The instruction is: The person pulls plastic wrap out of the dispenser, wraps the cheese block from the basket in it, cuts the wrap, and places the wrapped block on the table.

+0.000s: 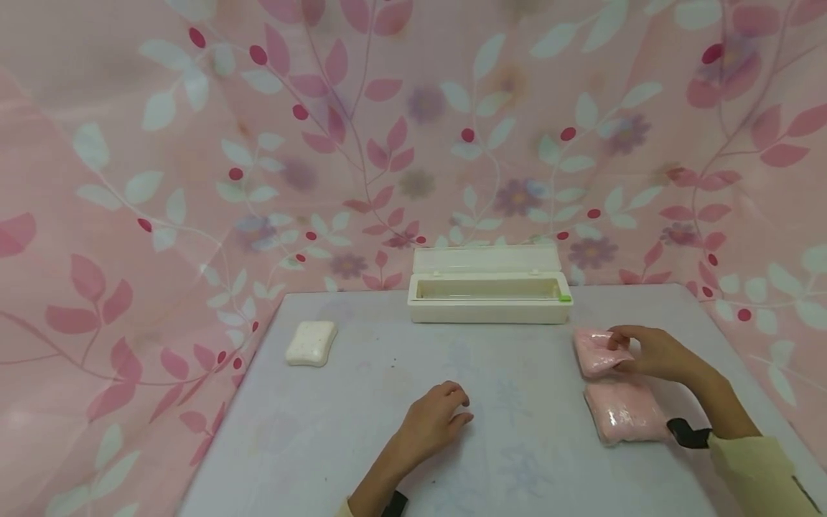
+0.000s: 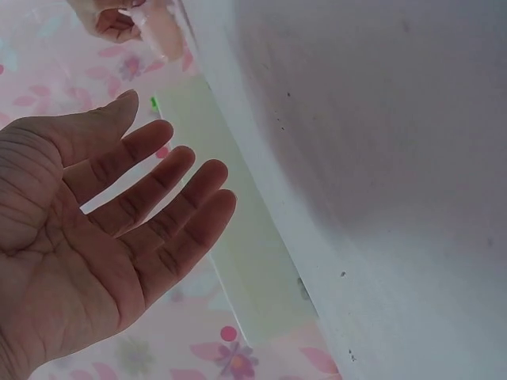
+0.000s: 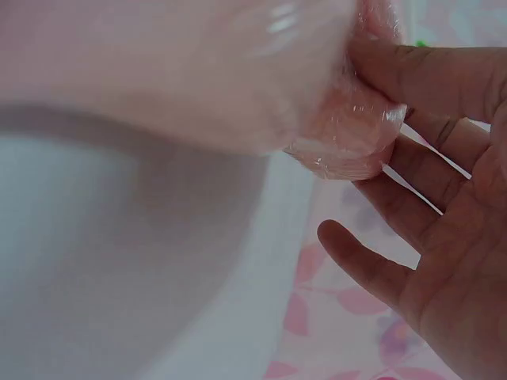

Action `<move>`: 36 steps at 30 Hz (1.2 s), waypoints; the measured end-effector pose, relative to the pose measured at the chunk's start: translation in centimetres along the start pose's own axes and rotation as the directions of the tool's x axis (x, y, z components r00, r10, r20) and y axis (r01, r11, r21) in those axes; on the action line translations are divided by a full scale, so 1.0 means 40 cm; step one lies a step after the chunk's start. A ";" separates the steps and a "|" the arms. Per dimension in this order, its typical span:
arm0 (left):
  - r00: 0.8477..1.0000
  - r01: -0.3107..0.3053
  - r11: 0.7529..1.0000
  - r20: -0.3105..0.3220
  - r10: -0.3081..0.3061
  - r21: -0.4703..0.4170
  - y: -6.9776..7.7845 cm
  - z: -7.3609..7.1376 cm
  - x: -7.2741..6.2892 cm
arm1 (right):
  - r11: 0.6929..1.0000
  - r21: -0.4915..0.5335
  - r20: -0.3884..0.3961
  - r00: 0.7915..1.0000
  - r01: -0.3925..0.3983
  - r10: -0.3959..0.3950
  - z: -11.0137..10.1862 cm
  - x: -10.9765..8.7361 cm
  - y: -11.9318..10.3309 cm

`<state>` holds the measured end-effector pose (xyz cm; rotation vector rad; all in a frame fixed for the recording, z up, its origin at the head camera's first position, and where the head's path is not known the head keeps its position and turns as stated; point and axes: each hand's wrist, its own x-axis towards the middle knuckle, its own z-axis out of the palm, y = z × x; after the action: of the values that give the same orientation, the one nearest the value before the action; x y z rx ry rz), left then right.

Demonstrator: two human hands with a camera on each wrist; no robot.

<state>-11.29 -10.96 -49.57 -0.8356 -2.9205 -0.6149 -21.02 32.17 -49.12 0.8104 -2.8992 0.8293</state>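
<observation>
My right hand (image 1: 660,355) pinches the right edge of the far pink packet (image 1: 591,352), a soft-looking block in clear shiny wrap, at the table's right side. In the right wrist view its thumb and fingers grip the crinkled wrap, while the little finger stands apart. Just nearer, a second pink packet (image 1: 623,411) of the same kind lies on the table. My left hand (image 1: 429,425) hovers over the middle of the table and holds nothing; its fingers are loosely bent and spread in the left wrist view.
A long white box (image 1: 491,313) with its lid raised and a green tab at its right end stands at the table's back edge. To the left lies a white rounded-square object (image 1: 311,343). A pink floral curtain (image 1: 388,143) surrounds the table (image 1: 362,459).
</observation>
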 end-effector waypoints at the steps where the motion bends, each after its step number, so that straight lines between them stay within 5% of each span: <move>1: 1.000 -0.002 1.000 0.001 0.002 0.000 0.000 0.000 -0.001 | 1.000 -0.002 0.011 1.000 -0.006 0.006 0.003 -0.003 0.009; 9: 1.000 0.021 0.999 0.015 -0.022 0.025 -0.004 0.003 -0.006 | 0.986 0.061 0.109 0.983 -0.154 0.146 0.031 -0.020 0.040; 16: 0.999 0.029 0.999 0.025 -0.030 0.031 -0.015 0.003 -0.001 | 0.992 0.073 0.097 0.991 -0.099 0.091 0.020 -0.029 0.028; 23: 0.999 0.043 0.999 0.015 -0.043 0.017 -0.043 0.001 0.017 | 0.975 0.174 0.047 0.991 -0.135 0.128 0.003 -0.002 -0.030; 30: 0.984 0.178 0.982 -0.001 -0.179 -0.054 -0.092 -0.052 0.091 | 0.974 0.208 -0.128 0.985 -0.086 0.114 0.021 0.079 -0.088; 36: 0.960 0.223 0.971 -0.152 -0.234 -0.090 -0.166 -0.121 0.186 | 0.976 0.219 -0.230 0.971 -0.019 0.070 0.054 0.152 -0.117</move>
<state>-21.38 -14.27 -46.43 -0.4307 -2.8810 -0.7674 -23.75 24.80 -47.73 0.6094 -2.6587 1.1736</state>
